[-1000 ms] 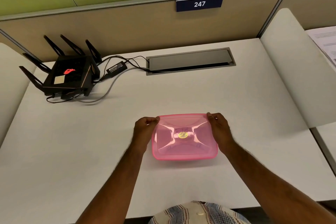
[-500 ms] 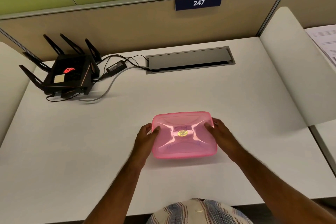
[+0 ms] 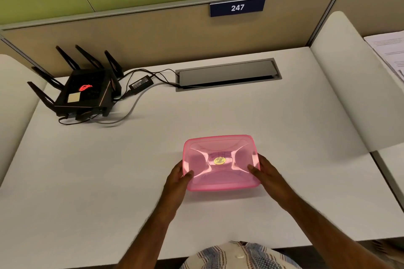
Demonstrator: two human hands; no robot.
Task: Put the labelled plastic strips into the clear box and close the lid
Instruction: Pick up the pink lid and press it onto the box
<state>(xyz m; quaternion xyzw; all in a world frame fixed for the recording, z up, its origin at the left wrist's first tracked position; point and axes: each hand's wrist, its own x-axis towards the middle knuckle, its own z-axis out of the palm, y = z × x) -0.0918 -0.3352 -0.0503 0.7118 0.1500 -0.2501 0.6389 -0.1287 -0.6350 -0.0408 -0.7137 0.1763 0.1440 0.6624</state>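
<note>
— Looking at the pink box (image 3: 220,162), where does it stand?

— It stands on the white desk (image 3: 306,129), in the near middle part, with the pink lid (image 3: 218,144) on top. A round yellow sticker (image 3: 219,160) is in the centre of the lid. What is inside, I cannot tell through the plastic.

— And the hands?

— Both hold the box by its near corners. The left hand (image 3: 178,178) clasps the left side, with the thumb over the lid edge and the fingers down along the wall. The right hand (image 3: 265,171) does the same on the right side, thumb resting on the lid. Both forearms come from the near edge of the desk and point inward, toward the box.

— What else is on the desk?

— Far to the left, a black router (image 3: 84,91) with several antennas, and a power adapter (image 3: 141,83) just beside it with cables. Behind the box, well apart, a grey cable hatch (image 3: 227,73). On the partition above is a blue sign (image 3: 237,7) reading 247.
</note>
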